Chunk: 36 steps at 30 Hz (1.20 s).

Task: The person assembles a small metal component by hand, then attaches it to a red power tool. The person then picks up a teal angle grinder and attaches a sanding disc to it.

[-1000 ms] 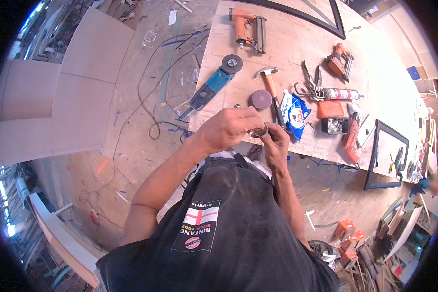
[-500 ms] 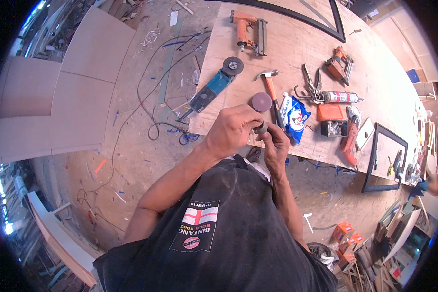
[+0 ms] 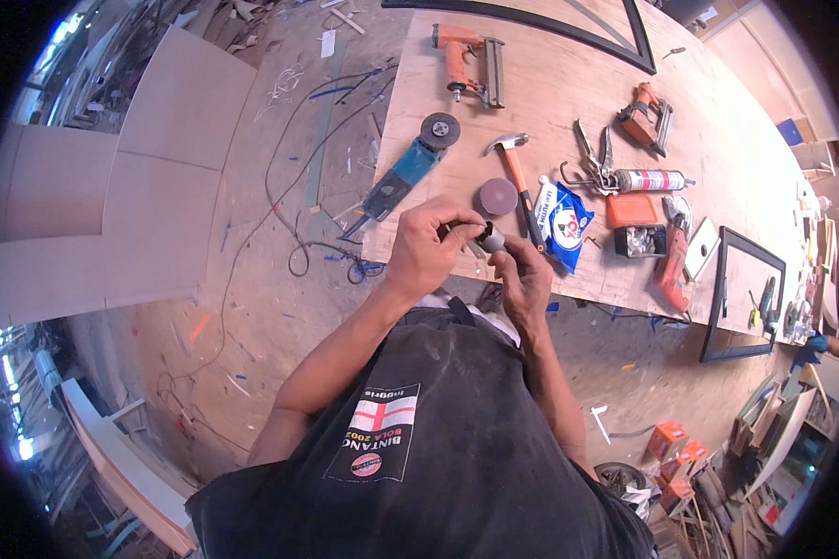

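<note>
Over the table's near edge, both my hands are raised close together. Pinched between the fingers of my left hand (image 3: 429, 244) is a small dark piece (image 3: 487, 229), too small to name. My right hand (image 3: 524, 279) grips a small grey rounded piece (image 3: 495, 242) right beside it; whether the two pieces touch I cannot tell. Just beyond my fingers lies a round reddish-brown sanding disc (image 3: 498, 197). To its right are a claw hammer (image 3: 522, 186) with an orange-and-black handle and a blue-and-white packet (image 3: 566, 226). A blue angle grinder (image 3: 410, 168) rests left of my hands.
On the plywood table (image 3: 550, 88) are two orange nail guns (image 3: 457, 65), a caulking gun (image 3: 648, 180), an orange-lidded box (image 3: 639, 240), a red power tool (image 3: 671, 265) and black frames (image 3: 704, 347). Cables (image 3: 270, 177) trail over the floor at left. Orange boxes (image 3: 676, 447) stand lower right.
My left fingers have drawn slightly back from the grey piece, and the dark piece now shows between the hands. The grey piece has turned. The whole view has shifted slightly.
</note>
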### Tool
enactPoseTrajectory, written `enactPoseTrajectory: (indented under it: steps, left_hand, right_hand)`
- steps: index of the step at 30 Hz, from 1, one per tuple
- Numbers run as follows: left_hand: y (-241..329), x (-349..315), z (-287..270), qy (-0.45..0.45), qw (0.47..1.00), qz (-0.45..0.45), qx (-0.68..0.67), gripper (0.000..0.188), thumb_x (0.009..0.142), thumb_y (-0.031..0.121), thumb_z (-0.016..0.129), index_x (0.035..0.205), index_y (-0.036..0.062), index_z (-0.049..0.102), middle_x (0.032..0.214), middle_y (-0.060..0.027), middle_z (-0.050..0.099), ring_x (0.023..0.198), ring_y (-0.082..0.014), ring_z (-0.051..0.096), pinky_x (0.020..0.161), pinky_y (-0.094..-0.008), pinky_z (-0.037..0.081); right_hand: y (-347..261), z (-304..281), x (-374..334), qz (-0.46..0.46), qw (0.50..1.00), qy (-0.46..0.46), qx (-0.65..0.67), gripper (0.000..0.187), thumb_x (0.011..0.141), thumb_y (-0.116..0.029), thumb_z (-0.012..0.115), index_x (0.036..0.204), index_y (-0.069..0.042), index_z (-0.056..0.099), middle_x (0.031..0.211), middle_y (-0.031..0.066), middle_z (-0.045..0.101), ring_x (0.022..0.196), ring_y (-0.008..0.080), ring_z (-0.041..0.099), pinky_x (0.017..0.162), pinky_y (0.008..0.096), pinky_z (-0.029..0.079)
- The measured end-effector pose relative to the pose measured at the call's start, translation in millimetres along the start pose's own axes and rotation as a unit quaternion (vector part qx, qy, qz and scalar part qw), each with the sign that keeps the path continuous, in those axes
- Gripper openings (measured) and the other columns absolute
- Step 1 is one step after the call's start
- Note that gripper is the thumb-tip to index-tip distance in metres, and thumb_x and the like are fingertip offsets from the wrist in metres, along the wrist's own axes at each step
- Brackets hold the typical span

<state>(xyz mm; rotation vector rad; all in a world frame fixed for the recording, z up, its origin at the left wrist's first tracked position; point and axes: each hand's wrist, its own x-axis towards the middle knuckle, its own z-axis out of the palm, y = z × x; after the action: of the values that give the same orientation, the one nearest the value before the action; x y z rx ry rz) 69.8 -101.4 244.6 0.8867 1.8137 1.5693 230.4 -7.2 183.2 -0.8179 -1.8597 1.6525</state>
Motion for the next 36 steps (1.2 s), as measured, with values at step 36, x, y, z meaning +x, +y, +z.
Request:
enactPoseTrajectory:
  steps: [36]
  left_hand:
    - [-60,-83,-39,0.084,0.99,-0.102,0.051,0.008,0.086,-0.006,0.073,0.093,-0.004,0.073,0.095,-0.0057,0.065,0.088,-0.0121,0.059,0.076,-0.0253,0.045]
  right_hand:
    - [57,49,-40,0.189,0.899,-0.127,0.374,0.014,0.093,0.002,0.067,0.097,0.001,0.054,0.094,0.0131,0.072,0.088,0.0173,0.072,0.077,0.0271,0.057]
